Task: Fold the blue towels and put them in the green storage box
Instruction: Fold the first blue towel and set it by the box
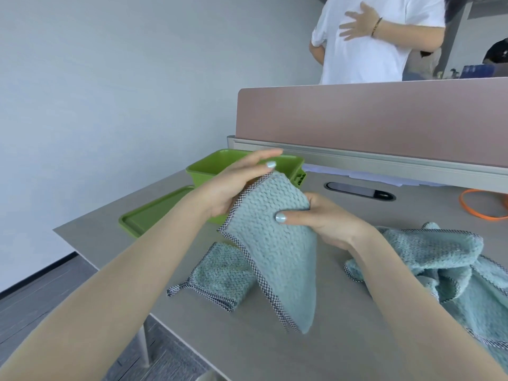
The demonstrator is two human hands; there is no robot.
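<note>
Both hands (324, 221) hold folded towel (277, 251) upright, long axis near-vertical.

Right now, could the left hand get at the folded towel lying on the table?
Probably yes, once it lets go. The left hand is holding the raised towel together with the right hand. The folded towel lies uncovered on the table, just below the left hand.

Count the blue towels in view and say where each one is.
At least 3. One folded towel is held up between both hands. One small folded towel lies on the table below it. A crumpled heap on the right may hide more than one.
</note>
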